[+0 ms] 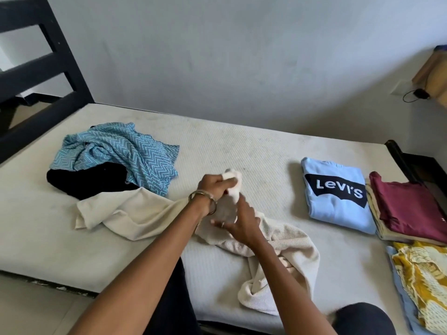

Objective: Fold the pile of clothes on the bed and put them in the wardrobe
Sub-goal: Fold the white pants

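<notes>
A cream ribbed garment (280, 240) lies crumpled on the bed (217, 146) in front of me. My left hand (212, 183), with a bangle on the wrist, grips a bunched end of it raised above the mattress. My right hand (242, 221) holds the same cloth just below, fingers partly spread. To the left lie an unfolded blue zigzag garment (125, 151), a black garment (96, 180) and a beige cloth (130, 211). On the right sit folded pieces: a light blue Levi's shirt (338, 197), a maroon top (411, 209) and a yellow patterned cloth (420, 276).
The dark bed frame (48, 68) rises at the left and a dark rail (411, 163) at the right end. A grey wall (242, 56) runs behind the bed. A brown object with a black cable (416, 94) hangs at the far right. My dark-clad knee (362, 320) is at the bottom.
</notes>
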The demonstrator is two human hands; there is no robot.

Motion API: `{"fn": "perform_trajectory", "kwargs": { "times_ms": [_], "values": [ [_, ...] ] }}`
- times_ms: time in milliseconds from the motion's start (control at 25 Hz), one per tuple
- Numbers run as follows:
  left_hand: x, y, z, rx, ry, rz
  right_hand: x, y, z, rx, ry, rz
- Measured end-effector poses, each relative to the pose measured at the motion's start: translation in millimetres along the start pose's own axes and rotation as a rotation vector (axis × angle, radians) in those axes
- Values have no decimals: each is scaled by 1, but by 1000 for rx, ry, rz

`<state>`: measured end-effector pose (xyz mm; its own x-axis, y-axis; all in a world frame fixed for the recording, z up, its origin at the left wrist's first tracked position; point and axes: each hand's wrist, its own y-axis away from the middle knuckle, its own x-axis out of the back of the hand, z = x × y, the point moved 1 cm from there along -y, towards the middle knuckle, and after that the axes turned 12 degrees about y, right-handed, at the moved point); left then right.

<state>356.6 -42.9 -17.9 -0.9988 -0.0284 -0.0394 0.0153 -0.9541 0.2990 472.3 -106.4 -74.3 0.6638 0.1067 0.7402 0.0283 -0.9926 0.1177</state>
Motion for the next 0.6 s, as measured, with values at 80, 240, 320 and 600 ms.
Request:
{"fn": "perform_trajectory", "kwargs": {
  "times_ms": [80, 240, 320, 600],
  "values": [
    [-29, 12, 37, -123, 30, -182, 34, -4, -16, -80, -218, 271],
    [-58, 33, 108, -535, -119, -272, 144, -18, -16, 50, -288, 542],
    [-63, 34, 127, -809, -327, -163, 190, -13, -22, 143, -328, 421],
    [-101, 47, 176, -884, -870, -39, 240, -23, -42, 4, 190, 550]
  ]
}}
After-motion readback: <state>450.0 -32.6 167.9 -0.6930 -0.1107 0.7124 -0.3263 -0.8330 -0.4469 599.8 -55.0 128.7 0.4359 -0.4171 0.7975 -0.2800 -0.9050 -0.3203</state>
